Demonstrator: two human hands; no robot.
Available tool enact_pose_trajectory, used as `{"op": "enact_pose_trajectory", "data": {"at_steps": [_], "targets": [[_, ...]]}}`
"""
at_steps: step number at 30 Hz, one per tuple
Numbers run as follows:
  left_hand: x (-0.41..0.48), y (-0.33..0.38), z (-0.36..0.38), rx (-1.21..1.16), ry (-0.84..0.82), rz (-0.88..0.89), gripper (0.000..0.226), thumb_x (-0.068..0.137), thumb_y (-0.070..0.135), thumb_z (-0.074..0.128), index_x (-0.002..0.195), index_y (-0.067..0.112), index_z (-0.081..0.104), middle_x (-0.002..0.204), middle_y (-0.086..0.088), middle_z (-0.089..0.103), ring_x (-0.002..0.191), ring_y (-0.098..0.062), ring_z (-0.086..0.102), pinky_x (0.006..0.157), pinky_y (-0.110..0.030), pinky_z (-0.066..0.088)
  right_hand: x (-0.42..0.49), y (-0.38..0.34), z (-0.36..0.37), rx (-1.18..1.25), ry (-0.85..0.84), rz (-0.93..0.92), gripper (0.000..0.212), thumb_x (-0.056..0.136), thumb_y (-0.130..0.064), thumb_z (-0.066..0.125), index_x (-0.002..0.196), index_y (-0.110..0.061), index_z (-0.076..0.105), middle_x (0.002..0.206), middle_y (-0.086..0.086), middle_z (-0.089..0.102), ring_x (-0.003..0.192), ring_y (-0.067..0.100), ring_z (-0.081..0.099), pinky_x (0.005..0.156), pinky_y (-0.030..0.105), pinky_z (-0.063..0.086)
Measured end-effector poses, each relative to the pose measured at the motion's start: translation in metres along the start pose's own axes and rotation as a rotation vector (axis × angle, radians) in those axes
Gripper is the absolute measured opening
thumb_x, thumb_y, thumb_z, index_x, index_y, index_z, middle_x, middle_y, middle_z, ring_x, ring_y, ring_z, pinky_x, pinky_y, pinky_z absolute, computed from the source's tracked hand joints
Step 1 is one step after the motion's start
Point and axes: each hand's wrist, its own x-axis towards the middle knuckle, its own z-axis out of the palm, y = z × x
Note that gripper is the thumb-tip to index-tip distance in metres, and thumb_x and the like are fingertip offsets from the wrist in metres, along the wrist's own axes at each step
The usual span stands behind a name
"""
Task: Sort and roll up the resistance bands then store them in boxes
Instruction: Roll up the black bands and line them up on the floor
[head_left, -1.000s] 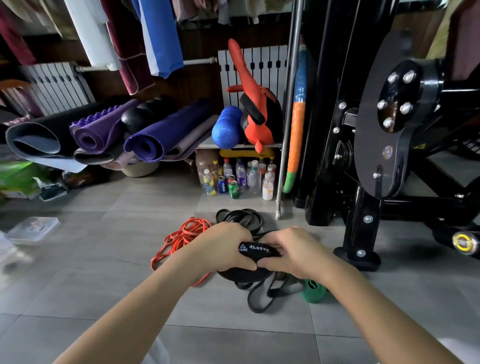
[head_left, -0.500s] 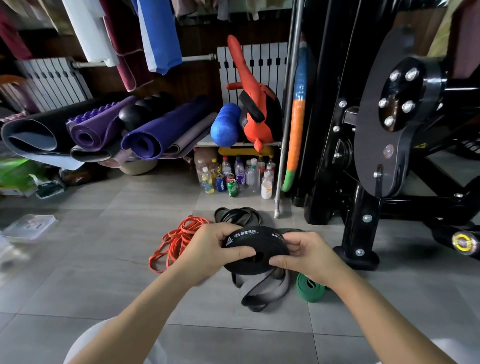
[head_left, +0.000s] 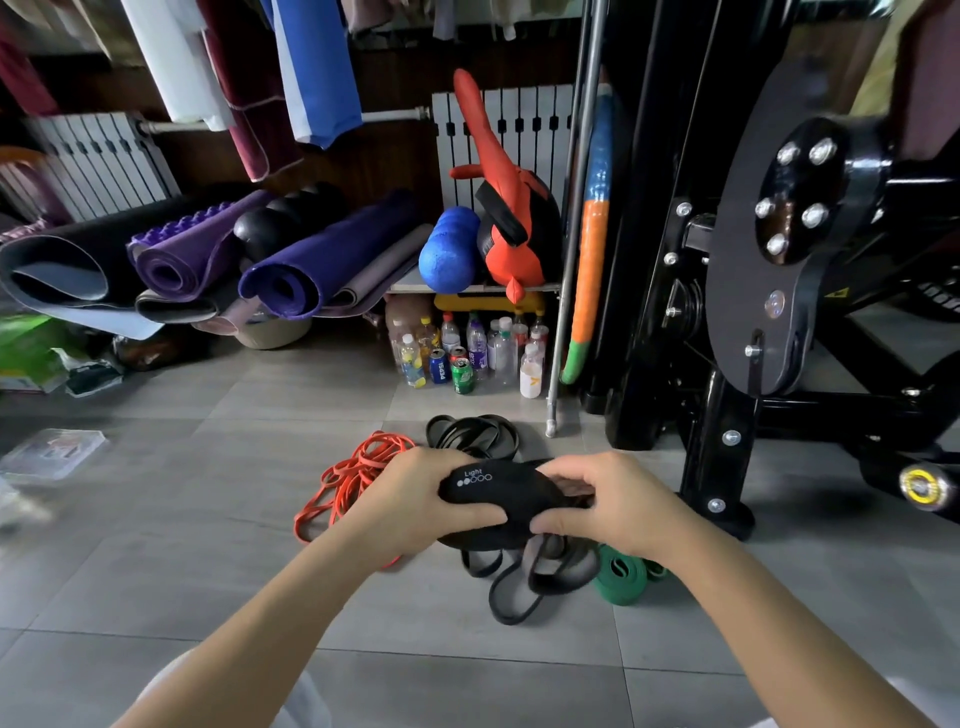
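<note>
Turned since half a second ago, the black band (head_left: 493, 501) now shows its "Light" print on top where a brand mark faced up, and the two hands have drawn closer round it. The left hand (head_left: 415, 499) grips the rolled part from the left, fingers curled over the far side and thumb across the near side. The right hand (head_left: 618, 504) pinches the roll's right edge in the same way (fingers above, thumb low in front). The roll sits between the two hands, held above the floor (head_left: 208, 519). Its unrolled tail (head_left: 514, 592) hangs from under the right hand and lies in loops on the tiles. Just right of those loops, partly under the right wrist, lies a green band (head_left: 621, 577). A heap of orange bands (head_left: 358, 478) lies left of the left hand, partly hidden by it, and a heap of black bands (head_left: 472, 434) lies just beyond the hands. Well apart at far left sits a clear plastic box (head_left: 52, 452). Bottles and cans (head_left: 467, 353) stand by the back wall, with rolled mats (head_left: 311, 265) to their left and a black exercise machine (head_left: 753, 312) on the right.
</note>
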Motion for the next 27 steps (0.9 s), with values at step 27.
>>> {"op": "enact_pose_trajectory", "data": {"at_steps": [27], "targets": [[0.012, -0.001, 0.003, -0.078, -0.048, -0.145, 0.019, 0.069, 0.033, 0.08, 0.081, 0.027, 0.066, 0.075, 0.007, 0.068, 0.069, -0.004, 0.065, 0.057, -0.017, 0.052, 0.0, 0.014, 0.014, 0.353, 0.176, 0.005, 0.034, 0.074, -0.015, 0.079, 0.096, -0.039, 0.072, 0.098, -0.015, 0.073, 0.098, 0.002, 0.067, 0.085, 0.02, 0.052]]}}
